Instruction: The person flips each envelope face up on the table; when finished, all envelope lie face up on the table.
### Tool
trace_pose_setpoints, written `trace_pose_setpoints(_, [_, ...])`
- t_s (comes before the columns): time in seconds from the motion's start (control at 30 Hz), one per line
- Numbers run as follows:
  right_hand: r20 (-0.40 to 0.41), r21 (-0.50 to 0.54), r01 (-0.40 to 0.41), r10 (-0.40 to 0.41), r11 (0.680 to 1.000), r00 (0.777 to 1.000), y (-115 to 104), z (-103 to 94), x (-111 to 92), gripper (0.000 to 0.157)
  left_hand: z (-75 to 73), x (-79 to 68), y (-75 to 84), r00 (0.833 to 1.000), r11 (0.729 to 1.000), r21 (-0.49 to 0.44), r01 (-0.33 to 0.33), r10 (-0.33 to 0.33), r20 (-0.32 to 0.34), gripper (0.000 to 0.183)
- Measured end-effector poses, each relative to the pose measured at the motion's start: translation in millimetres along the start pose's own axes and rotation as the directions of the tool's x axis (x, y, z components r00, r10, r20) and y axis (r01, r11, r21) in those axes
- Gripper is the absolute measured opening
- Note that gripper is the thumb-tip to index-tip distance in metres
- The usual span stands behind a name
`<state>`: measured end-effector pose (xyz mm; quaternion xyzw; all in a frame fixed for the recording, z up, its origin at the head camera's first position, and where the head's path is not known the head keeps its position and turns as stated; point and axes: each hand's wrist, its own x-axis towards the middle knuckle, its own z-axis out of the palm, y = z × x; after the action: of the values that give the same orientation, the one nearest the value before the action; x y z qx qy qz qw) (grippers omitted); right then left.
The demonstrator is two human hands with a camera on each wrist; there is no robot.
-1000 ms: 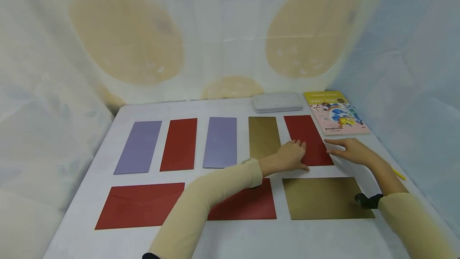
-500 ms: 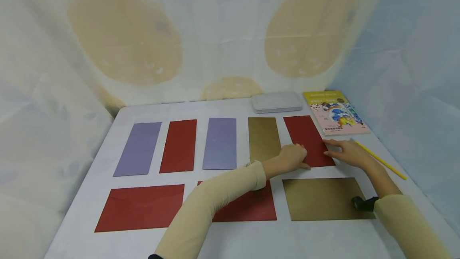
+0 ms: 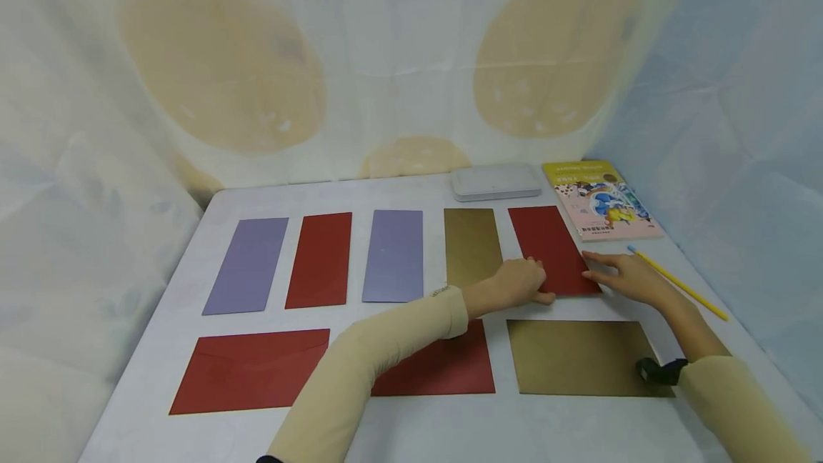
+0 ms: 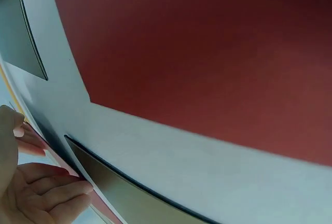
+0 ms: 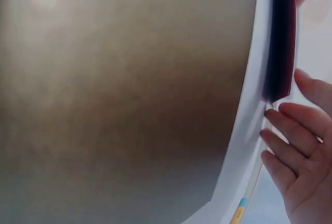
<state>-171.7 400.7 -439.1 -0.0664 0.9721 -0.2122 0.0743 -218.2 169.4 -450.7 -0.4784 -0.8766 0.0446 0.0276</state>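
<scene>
Table (image 3: pixel 463 431): the things on it lie almost in the same places as one second ago.
Far-right red envelope (image 3: pixel 556 241): in the far row, between the two hands; in the right wrist view its near edge looks slightly raised, with dark shadow below.
Left hand (image 3: pixel 517 282): its fingers have curled more and seem to pinch the left edge, so I judge that handling of this envelope has begun.
Right hand (image 3: pixel 630 277): fingers loosely spread, gripping nothing, tips at the right edge.
Pencil (image 3: pixel 681 284): before mostly covered by the right hand, now in full view.
Hidden: the left sleeve (image 3: pixel 360 370) covers part of the near-middle red envelope (image 3: pixel 444 374); the left fingertips are hard to see.
</scene>
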Motion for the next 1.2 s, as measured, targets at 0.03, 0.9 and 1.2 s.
trace_pose_setpoints(0.03, [0.002,0.016,0.004,-0.004,1.000,1.000,0,-0.6,-1,0.062,-0.5,-1.0,-0.8,1.000,1.000,0.003,-0.006,0.006,0.000,0.060])
trace_pose_setpoints(0.9, [-0.142,0.187,0.149,-0.124,0.971,0.982,-21,-26.6,-9,0.052,2.3,-7.8,-6.5,0.996,0.977,-0.199,0.079,-0.071,0.052,0.080])
trace_pose_setpoints(1.2, [-0.182,0.156,0.160,-0.131,0.975,0.974,-33,-32.3,2,0.054,1.8,-9.0,0.0,0.994,0.953,-0.282,0.111,-0.106,0.035,0.080])
